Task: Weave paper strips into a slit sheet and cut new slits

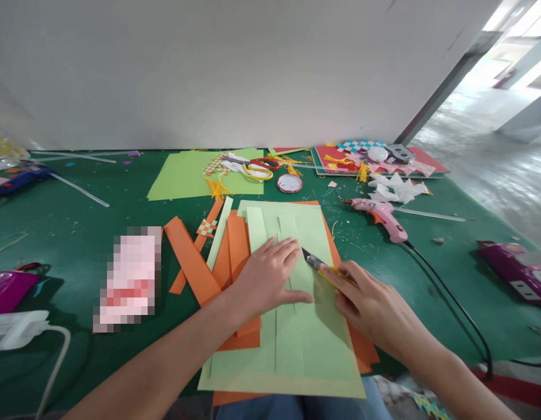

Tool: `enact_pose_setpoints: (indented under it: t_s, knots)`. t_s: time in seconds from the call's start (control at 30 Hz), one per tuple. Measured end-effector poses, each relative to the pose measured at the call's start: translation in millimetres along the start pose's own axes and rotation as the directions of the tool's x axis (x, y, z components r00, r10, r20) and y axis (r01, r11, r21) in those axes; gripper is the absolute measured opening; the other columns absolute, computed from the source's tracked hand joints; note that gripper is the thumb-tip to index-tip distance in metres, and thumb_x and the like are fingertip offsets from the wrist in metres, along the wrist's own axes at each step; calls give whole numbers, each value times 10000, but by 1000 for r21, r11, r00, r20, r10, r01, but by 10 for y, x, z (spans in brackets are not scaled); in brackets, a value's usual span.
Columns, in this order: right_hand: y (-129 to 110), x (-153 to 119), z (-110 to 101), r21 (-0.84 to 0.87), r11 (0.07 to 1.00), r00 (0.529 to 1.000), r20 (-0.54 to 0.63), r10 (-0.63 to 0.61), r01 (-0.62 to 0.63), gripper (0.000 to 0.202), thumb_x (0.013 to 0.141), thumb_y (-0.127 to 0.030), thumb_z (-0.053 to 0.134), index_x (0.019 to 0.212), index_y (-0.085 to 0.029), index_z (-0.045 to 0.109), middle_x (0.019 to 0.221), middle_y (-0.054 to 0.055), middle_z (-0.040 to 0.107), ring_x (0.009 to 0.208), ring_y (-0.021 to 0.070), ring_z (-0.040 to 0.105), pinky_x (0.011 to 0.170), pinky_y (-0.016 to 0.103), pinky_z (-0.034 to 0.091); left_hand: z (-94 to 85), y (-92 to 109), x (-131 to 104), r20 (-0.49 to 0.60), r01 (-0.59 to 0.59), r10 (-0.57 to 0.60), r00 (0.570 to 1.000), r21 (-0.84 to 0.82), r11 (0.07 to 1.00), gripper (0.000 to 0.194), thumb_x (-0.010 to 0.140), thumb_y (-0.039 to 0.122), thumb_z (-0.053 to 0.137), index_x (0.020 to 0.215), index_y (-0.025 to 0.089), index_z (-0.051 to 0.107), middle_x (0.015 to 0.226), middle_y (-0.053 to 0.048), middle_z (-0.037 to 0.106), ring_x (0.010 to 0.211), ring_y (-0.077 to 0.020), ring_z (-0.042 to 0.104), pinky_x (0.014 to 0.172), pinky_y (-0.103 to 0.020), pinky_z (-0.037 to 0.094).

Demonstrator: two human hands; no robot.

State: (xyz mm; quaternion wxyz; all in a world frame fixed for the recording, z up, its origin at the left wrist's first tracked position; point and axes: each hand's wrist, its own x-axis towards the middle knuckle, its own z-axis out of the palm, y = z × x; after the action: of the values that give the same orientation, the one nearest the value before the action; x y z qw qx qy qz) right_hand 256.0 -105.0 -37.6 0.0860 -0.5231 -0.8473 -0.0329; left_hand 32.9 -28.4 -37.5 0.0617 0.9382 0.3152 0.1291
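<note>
My left hand (268, 271) lies flat on a pale green paper sheet (318, 356), thumb spread out to the right. Its fingers rest over a narrower pale green paper strip (288, 224) on that sheet. In my right hand (375, 294) is a yellow-handled utility knife (313, 261), gripped with the blade pointing up and left. The blade tip is close to my left fingertips, by the strip's right side; whether it touches the paper I cannot tell. Orange paper strips (189, 256) lie to the left, and more orange paper sticks out beneath the sheet.
A pink glue gun (379, 216) with a black cable lies right, a purple glue gun (515, 271) farther right. Red-and-yellow scissors (258, 169) rest on a light green sheet (174, 175) at the back. A white charger (19, 329) is at left. A grey panel (209, 70) stands behind.
</note>
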Motion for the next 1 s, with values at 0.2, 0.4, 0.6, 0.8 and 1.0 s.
enact_pose_setpoints:
  t_s: [0.2,0.4,0.6,0.8,1.0]
  knots:
    - [65,134,8,2,1000,1000,-13,4,-4,431,867,-151,415,1282,-166,529,975,103,562,771,190,614,564,307,531,-8,2,0,-1,0,0,1000,-6,1000,883,769,754,390,1322,69,455,1404,-160,458,1338,-254,374,1138,-426,248]
    - [93,174,12,-12,1000,1000,-15,8,-8,438,863,-154,423,1289,-175,526,986,105,560,793,194,615,573,304,529,13,-6,-6,-17,-14,14,1000,8,1000,898,767,764,365,1311,57,470,1409,-160,451,1340,-253,370,1145,-423,235]
    - [36,68,-4,-29,999,1000,-12,-24,23,429,870,-157,411,1285,-148,517,984,113,563,766,194,614,558,309,534,-5,11,2,-95,-60,60,994,4,998,800,800,740,341,1199,84,566,1284,-148,581,1243,-257,489,1125,-435,270]
    - [-56,-40,-27,-25,999,999,-36,-32,32,412,857,-141,400,1245,-138,538,962,111,567,687,176,607,503,293,524,-65,13,26,-52,-101,102,993,22,995,394,929,456,437,1090,134,596,1146,-102,647,1108,-233,578,1071,-413,356]
    - [-42,-37,-16,-12,1000,999,-30,-21,21,424,859,-137,412,1269,-149,519,994,112,566,721,178,614,542,295,535,-38,-31,28,-1,30,-30,1000,-3,1000,661,864,607,439,1307,115,452,1399,-150,462,1344,-254,358,1124,-444,276]
